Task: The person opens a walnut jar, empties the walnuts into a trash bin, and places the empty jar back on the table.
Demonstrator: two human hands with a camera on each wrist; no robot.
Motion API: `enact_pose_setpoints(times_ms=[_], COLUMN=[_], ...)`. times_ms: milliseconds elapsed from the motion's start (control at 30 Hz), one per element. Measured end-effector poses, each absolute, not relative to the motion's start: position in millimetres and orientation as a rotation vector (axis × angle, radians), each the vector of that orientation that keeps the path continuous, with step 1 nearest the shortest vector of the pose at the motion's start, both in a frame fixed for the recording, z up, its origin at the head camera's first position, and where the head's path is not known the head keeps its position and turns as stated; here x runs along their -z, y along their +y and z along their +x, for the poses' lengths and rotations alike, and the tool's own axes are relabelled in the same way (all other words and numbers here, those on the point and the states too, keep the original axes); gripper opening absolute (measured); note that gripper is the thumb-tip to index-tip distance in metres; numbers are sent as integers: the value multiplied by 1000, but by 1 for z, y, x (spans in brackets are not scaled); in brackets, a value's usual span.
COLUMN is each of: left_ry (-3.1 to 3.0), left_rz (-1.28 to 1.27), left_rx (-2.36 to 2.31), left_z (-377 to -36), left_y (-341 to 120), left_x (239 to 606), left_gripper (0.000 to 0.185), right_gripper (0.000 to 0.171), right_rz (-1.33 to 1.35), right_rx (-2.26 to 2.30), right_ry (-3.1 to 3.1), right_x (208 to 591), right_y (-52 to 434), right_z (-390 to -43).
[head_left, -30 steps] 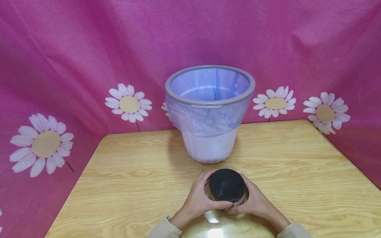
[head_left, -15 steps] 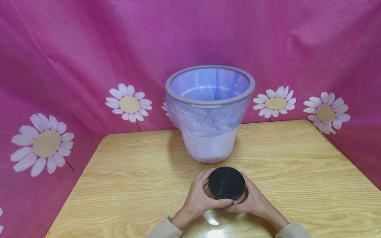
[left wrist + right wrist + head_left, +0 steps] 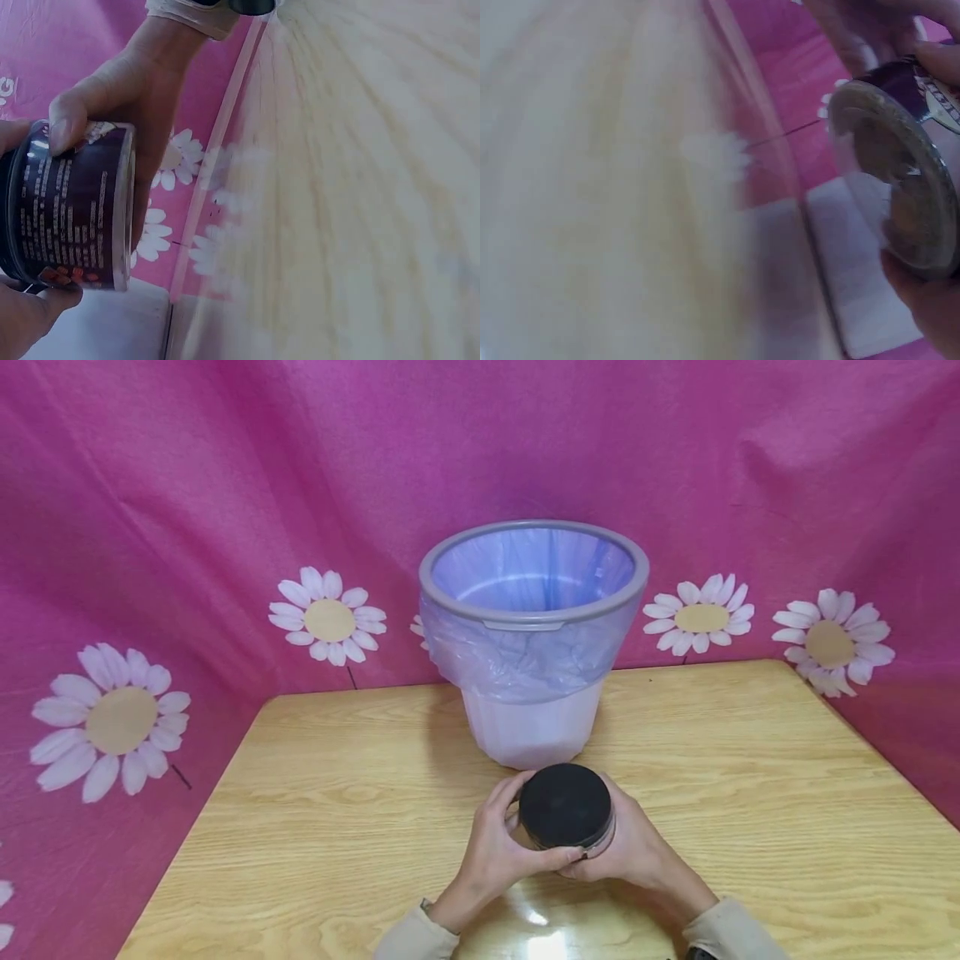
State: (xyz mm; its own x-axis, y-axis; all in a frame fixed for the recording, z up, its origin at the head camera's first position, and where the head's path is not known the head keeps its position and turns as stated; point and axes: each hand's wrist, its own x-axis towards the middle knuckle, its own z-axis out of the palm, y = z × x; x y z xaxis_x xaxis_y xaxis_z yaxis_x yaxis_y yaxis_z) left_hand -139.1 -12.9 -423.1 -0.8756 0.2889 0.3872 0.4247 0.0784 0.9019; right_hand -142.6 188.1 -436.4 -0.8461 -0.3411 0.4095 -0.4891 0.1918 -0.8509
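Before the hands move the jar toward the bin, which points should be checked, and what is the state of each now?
1. Left hand grips the jar: ok, fingers curl round its side.
2. Right hand grips the jar: ok, it holds the other side.
3. Black lid is on the jar: ok, though how tight, cannot tell.
4. Jar is off the table: ok, the right wrist view shows its underside in the air.
5. Bin is upright, its mouth open, with a liner: ok.
6. Jar contents: cannot tell, the label hides them.
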Motion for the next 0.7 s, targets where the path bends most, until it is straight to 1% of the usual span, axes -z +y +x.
enact_pose_setpoints(times_ms=[200,433,567,700], left_ry=[-2243,-2256,-2255,-2254], left_rz=[-766,-813,-815,-851], left_rx=[1887,1895,1899,1847], left_z=[-138,-137,-136,-134], left_y=[-13,-15,-18,-20], left_x=[424,424,422,417], left_gripper=[75,75,76,81], right_gripper=[100,98,96,93], right_rz=[918,964,984,1005], right_rx=[-1606,-1341,-1330,-1367], right_ry=[-2428,-2561,-2550,-2532], right_x=[424,411,408,404], right_y=[196,200,198,197], right_z=[-145,-151,-151,-149])
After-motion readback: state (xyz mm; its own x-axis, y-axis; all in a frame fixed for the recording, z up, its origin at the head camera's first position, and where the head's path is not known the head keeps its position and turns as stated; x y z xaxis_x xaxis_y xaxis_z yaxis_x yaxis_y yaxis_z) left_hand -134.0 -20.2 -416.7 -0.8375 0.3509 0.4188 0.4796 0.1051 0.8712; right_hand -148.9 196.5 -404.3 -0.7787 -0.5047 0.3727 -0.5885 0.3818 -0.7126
